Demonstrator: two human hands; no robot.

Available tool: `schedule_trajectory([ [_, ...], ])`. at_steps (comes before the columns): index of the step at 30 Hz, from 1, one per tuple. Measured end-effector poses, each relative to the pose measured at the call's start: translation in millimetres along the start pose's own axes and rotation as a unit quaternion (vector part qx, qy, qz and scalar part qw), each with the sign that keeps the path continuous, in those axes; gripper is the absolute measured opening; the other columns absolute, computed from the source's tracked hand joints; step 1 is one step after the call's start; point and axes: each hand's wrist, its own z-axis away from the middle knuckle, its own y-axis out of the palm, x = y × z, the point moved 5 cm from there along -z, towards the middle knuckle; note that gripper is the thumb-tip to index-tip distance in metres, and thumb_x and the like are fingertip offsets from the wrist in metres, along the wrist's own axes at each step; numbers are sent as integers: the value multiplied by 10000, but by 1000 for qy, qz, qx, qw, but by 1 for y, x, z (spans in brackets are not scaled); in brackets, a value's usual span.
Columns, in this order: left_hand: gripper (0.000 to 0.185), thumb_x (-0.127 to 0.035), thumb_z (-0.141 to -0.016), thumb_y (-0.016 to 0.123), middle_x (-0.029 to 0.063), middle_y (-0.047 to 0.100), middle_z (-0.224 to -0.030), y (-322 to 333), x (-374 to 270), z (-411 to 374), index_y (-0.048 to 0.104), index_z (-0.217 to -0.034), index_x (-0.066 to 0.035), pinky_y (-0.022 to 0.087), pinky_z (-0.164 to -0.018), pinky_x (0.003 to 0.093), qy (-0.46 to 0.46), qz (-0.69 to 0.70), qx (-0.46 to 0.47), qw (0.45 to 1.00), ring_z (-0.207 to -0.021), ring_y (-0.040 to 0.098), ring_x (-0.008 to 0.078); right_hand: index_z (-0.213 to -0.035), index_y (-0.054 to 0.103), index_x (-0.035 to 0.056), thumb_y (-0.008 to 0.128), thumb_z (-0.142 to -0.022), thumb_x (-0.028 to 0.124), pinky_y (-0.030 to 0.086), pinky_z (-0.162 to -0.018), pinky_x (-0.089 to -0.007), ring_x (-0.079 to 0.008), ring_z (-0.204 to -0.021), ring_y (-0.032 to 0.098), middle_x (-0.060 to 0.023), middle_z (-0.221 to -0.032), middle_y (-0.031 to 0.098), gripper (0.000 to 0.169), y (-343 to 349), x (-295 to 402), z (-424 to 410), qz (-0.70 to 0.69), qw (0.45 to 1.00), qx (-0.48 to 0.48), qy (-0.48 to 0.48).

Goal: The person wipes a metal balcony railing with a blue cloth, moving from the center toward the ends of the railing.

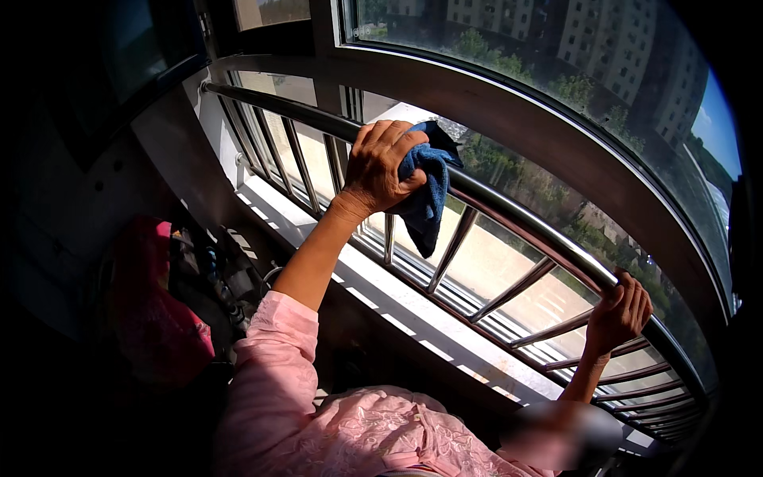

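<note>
My left hand [384, 164] grips a blue cloth [430, 173] over the top rail of a metal window guard. One end of the cloth hangs down in front of the upright bars. Farther right, my right hand [620, 310] is closed around the same polished top rail [536, 232]. The rail runs from the wall at the upper left to the lower right, with round metal bars [456, 250] below it. Part of my right forearm is blurred.
A white window sill [417, 328] lies below the bars. Behind the rail are window panes [506, 65] and a thick frame [477, 95]. A red cloth or bag [161, 310] and dark clutter are at the lower left. An opened window sash [143, 65] is at the upper left.
</note>
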Motion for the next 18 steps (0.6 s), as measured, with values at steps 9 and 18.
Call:
schedule_trajectory([
  [9,321,-320,-845,425,118,539,-1086,-14,95,31,564,-1049,-115,315,-965,410,-131,-10,-94,987,-1068,471,296,-833,624,67,324,-897,179,395,-850,-354,-257,-820,586,-70,-818,627,326,0,2,-1,19,1000,-5,23],
  [18,503,-332,-939,370,211,383,-1287,59,8,118,354,-1286,32,257,-1012,390,-363,205,-208,885,-1179,376,343,-812,633,67,326,-871,145,395,-866,-354,-243,-799,602,-65,-796,637,322,4,5,-2,17,1000,-6,25],
])
